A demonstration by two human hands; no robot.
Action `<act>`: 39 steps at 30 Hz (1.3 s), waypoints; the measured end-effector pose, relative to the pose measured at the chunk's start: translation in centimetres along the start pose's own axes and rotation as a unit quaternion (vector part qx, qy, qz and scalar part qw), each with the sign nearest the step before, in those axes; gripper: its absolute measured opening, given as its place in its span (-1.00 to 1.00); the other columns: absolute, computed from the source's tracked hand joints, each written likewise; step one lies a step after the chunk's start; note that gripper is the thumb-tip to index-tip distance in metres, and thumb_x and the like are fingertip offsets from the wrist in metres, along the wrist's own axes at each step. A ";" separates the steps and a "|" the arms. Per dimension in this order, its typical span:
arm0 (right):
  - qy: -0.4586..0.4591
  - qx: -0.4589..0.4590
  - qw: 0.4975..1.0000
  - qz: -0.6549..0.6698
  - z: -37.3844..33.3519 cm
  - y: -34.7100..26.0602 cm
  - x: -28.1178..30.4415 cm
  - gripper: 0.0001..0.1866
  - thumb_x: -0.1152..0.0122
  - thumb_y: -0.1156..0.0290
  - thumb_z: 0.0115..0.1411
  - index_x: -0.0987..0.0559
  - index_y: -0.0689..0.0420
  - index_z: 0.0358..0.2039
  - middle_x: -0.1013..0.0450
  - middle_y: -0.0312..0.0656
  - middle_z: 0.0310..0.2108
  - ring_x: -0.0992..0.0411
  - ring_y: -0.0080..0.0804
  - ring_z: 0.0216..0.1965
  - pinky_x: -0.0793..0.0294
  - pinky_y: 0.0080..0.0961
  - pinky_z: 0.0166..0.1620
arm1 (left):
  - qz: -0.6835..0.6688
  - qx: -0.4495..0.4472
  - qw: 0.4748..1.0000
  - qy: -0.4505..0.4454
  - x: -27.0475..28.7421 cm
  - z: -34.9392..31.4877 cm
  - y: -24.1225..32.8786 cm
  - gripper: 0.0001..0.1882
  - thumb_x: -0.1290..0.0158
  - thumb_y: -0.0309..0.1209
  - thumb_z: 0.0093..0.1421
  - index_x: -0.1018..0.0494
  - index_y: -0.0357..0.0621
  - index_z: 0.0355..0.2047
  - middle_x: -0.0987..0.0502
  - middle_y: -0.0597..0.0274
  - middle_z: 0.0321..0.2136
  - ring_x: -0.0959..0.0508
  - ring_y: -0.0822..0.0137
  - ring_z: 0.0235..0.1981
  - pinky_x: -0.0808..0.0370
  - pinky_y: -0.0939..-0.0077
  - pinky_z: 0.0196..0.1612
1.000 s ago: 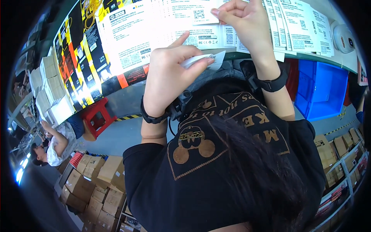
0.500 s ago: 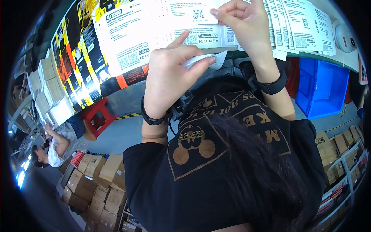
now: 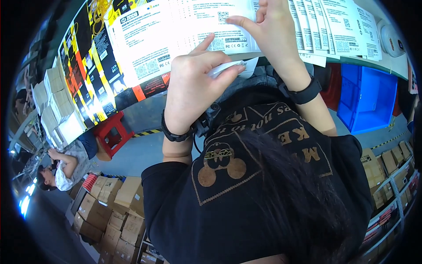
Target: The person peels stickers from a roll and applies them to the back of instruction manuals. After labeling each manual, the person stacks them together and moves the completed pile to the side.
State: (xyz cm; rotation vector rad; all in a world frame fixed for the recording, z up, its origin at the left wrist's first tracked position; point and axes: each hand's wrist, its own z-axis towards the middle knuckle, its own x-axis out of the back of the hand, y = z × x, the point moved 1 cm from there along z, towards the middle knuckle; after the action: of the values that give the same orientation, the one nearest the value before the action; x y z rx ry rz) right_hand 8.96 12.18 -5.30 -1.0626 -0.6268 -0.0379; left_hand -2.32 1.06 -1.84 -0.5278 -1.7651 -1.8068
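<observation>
A row of flat white printed box sleeves [image 3: 145, 44] lies along the table in front of me, overlapping at the right. My left hand [image 3: 195, 83] rests over the front edge of the sleeves, its index finger stretched out onto the print. Between its thumb and curled fingers it grips a small white sheet of labels [image 3: 249, 66], partly hidden by the hand. My right hand [image 3: 274, 37] lies on the sleeves to the right, thumb stretched flat beside a square printed code [image 3: 223, 16]. Its other fingers point away, partly cut off by the upper edge, and nothing shows in them.
Black, yellow and red printed packaging [image 3: 99, 66] covers the table's left part, beside white stacks [image 3: 59, 105]. A white round object [image 3: 391, 40] sits at the right end. Below stand a blue crate [image 3: 367, 99] and a red stool [image 3: 112, 134]. Cardboard boxes [image 3: 94, 211] and another person [image 3: 66, 169] are at left.
My right hand has opened from a pinch at the sleeve by the printed code, and its thumb now lies flat there. The wrist has shifted slightly left and down. My left hand has barely moved.
</observation>
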 end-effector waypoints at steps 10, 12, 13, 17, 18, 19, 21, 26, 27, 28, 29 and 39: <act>-0.141 0.153 0.978 -0.005 -0.1 -1.2 0.4 -0.40 -0.04 0.45 0.16 -0.12 0.11 0.22 -0.28 0.04 0.00 -0.23 -0.07 0.06 -0.11 -0.22 0.16 | 0.011 -0.013 1.000 0.020 0.6 -1.6 0.7 -0.91 -0.18 -0.53 -0.06 -0.53 -0.31 -0.62 -0.50 0.20 -0.73 -0.49 0.40 -0.69 -0.07 0.18 0.29; -0.202 0.222 0.954 -0.018 -0.3 -1.9 0.5 -0.41 0.01 0.40 0.20 -0.09 0.11 0.24 -0.25 0.04 0.08 -0.19 -0.03 0.13 -0.03 -0.16 0.22 | 0.014 -0.012 1.000 0.018 0.4 -1.7 0.8 -0.91 -0.18 -0.53 -0.06 -0.53 -0.31 -0.63 -0.50 0.20 -0.73 -0.49 0.39 -0.69 -0.07 0.18 0.29; -0.233 0.203 0.951 -0.005 -0.5 -1.9 0.5 -0.39 0.01 0.37 0.21 -0.07 0.12 0.25 -0.22 0.04 0.11 -0.16 -0.03 0.16 0.02 -0.13 0.24 | 0.016 -0.010 1.000 0.016 0.4 -1.8 0.7 -0.91 -0.18 -0.52 -0.06 -0.53 -0.30 -0.63 -0.50 0.19 -0.74 -0.49 0.37 -0.69 -0.06 0.18 0.29; -0.294 0.145 0.945 0.002 -1.0 -1.6 2.0 -0.36 0.01 0.32 0.21 -0.03 0.14 0.26 -0.17 0.05 0.17 -0.11 0.00 0.21 0.13 -0.06 0.27 | 0.022 -0.020 0.999 0.014 0.2 -1.8 0.6 -0.91 -0.17 -0.52 -0.06 -0.53 -0.27 -0.63 -0.50 0.18 -0.73 -0.49 0.34 -0.68 -0.06 0.19 0.29; -0.293 0.125 0.948 -0.014 -1.2 -1.4 3.0 -0.36 0.01 0.31 0.22 -0.03 0.16 0.26 -0.17 0.06 0.16 -0.12 0.01 0.20 0.14 -0.05 0.27 | 0.025 -0.026 0.999 0.013 0.2 -1.8 0.6 -0.91 -0.17 -0.51 -0.05 -0.53 -0.27 -0.63 -0.50 0.17 -0.73 -0.49 0.33 -0.68 -0.06 0.19 0.29; -0.292 0.105 0.950 -0.029 -1.3 -1.4 3.7 -0.35 0.02 0.30 0.22 -0.03 0.17 0.26 -0.18 0.08 0.16 -0.12 0.02 0.20 0.14 -0.04 0.27 | 0.025 -0.025 0.999 0.014 0.3 -1.8 0.6 -0.91 -0.17 -0.51 -0.05 -0.53 -0.27 -0.63 -0.50 0.17 -0.73 -0.49 0.33 -0.68 -0.06 0.19 0.29; -0.281 0.096 0.953 -0.057 -1.0 -2.0 4.9 -0.38 -0.02 0.31 0.20 -0.09 0.20 0.23 -0.22 0.08 0.12 -0.17 0.01 0.16 0.05 -0.08 0.24 | 0.031 -0.019 0.999 0.006 0.4 -1.8 0.7 -0.91 -0.17 -0.51 -0.05 -0.53 -0.26 -0.63 -0.51 0.17 -0.72 -0.49 0.32 -0.68 -0.06 0.19 0.29; -0.145 0.038 0.988 -0.024 -0.4 -1.8 4.8 -0.58 -0.15 0.41 0.14 -0.36 0.29 -0.01 -0.41 0.01 -0.15 -0.39 -0.18 -0.12 -0.32 -0.34 -0.01 | 0.027 -0.024 0.999 0.012 0.2 -1.8 0.6 -0.85 -0.16 -0.46 -0.02 -0.48 -0.25 -0.65 -0.49 0.16 -0.71 -0.45 0.23 -0.69 -0.09 0.20 0.28; -0.089 0.021 0.996 0.020 -0.3 -1.5 4.4 -0.66 -0.18 0.44 0.12 -0.44 0.31 -0.10 -0.46 -0.03 -0.24 -0.45 -0.27 -0.22 -0.42 -0.44 -0.11 | 0.027 -0.024 0.999 0.013 0.1 -1.9 0.6 -0.85 -0.16 -0.46 -0.02 -0.48 -0.25 -0.65 -0.49 0.16 -0.71 -0.45 0.23 -0.69 -0.09 0.20 0.28; -0.088 0.021 0.996 0.020 -0.3 -1.3 3.8 -0.66 -0.18 0.44 0.12 -0.44 0.31 -0.10 -0.46 -0.03 -0.24 -0.45 -0.27 -0.22 -0.42 -0.44 -0.11 | 0.028 -0.023 0.999 0.010 0.1 -1.9 0.6 -0.85 -0.16 -0.46 -0.02 -0.48 -0.25 -0.65 -0.49 0.16 -0.71 -0.45 0.23 -0.69 -0.08 0.20 0.28; -0.081 -0.047 0.989 0.115 -0.2 -0.9 3.0 -0.74 -0.18 0.47 0.12 -0.47 0.30 -0.18 -0.46 -0.10 -0.33 -0.43 -0.37 -0.31 -0.41 -0.54 -0.21 | 0.028 -0.022 0.999 0.008 0.2 -1.9 0.6 -0.85 -0.16 -0.46 -0.02 -0.48 -0.25 -0.65 -0.49 0.16 -0.71 -0.45 0.24 -0.69 -0.08 0.19 0.28; -0.147 -0.262 0.882 0.364 0.7 3.0 0.5 -0.92 -0.15 0.52 0.15 -0.52 0.26 -0.40 -0.44 -0.31 -0.60 -0.36 -0.66 -0.60 -0.36 -0.78 -0.50 | 0.031 -0.013 0.999 -0.004 0.3 -1.7 0.4 -0.89 -0.16 -0.50 -0.04 -0.51 -0.25 -0.65 -0.49 0.17 -0.73 -0.49 0.29 -0.68 -0.05 0.17 0.29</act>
State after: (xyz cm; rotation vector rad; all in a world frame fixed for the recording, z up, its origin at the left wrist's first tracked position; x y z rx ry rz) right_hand 9.99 14.45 -7.26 -1.8043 -0.4568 0.6551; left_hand -2.16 -0.67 -1.43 -0.5957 -1.7140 -1.7896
